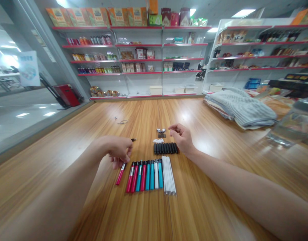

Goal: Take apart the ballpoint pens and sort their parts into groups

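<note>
My left hand is closed in a pinch on a red pen barrel that slants down to the wooden table. A small dark part lies just beyond its fingers. My right hand hovers with curled fingers over a row of black pen caps, beside small white tips and metal springs; what it holds, if anything, I cannot make out. In front lie red, teal and white pen barrels side by side and a bunch of white refills.
Folded striped cloths are stacked at the right. A clear plastic container stands at the far right. A ring and a small wire piece lie farther back. Store shelves line the rear wall.
</note>
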Tool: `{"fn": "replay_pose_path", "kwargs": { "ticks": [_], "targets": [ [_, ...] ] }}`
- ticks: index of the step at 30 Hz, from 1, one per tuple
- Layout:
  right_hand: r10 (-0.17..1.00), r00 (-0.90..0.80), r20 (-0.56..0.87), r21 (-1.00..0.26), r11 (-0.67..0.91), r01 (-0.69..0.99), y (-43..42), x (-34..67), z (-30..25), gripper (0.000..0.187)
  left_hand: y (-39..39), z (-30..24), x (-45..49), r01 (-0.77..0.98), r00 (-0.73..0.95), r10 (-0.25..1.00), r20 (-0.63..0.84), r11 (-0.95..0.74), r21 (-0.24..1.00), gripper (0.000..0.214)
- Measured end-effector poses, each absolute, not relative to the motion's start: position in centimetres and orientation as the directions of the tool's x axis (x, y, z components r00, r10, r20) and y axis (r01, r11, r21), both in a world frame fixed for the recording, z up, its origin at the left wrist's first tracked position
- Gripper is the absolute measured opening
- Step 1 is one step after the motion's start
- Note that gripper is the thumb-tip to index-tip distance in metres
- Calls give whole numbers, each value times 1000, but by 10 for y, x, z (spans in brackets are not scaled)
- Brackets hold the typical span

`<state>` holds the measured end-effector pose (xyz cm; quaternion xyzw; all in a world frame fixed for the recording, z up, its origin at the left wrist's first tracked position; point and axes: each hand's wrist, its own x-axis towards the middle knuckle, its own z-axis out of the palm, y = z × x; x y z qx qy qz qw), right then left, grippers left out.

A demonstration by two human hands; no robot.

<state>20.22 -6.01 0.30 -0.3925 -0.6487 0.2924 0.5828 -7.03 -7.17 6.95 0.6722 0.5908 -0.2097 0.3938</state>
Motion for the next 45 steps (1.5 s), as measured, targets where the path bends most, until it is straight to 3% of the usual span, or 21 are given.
{"fn": "replay_pose_path", "kwargs": {
  "ticks": [13,25,27,29,32,35,42,45],
  "targets": [
    [840,-24,542,-821,536,197,-58,202,-1,14,-79,70,-60,918,310,567,-763,29,395,10],
    [848,-35,529,-831,526,182,-59,201,3,15,-83,74,-56,911,320,558,-766,40,410,13],
    [851,-27,524,-835,520,181,-59,201,3,15,-79,76,-61,929,278,591,-757,36,368,12],
    [853,-14,521,-838,514,182,-60,201,3,15,-72,77,-67,969,191,710,-678,-25,248,13],
    [857,0,515,-842,507,184,-59,202,2,15,-58,72,-78,990,107,939,-327,-132,-55,16],
    [860,7,510,-846,500,183,-58,203,0,14,-47,61,-85,973,101,981,-165,-132,-188,18],
    [848,0,530,-825,515,230,-61,202,2,16,-39,42,-82,971,165,983,-82,-176,-159,13],
    [812,-53,581,-763,566,311,-66,200,6,17,-44,46,-62,951,309,949,57,-310,16,12]
  ]
}}
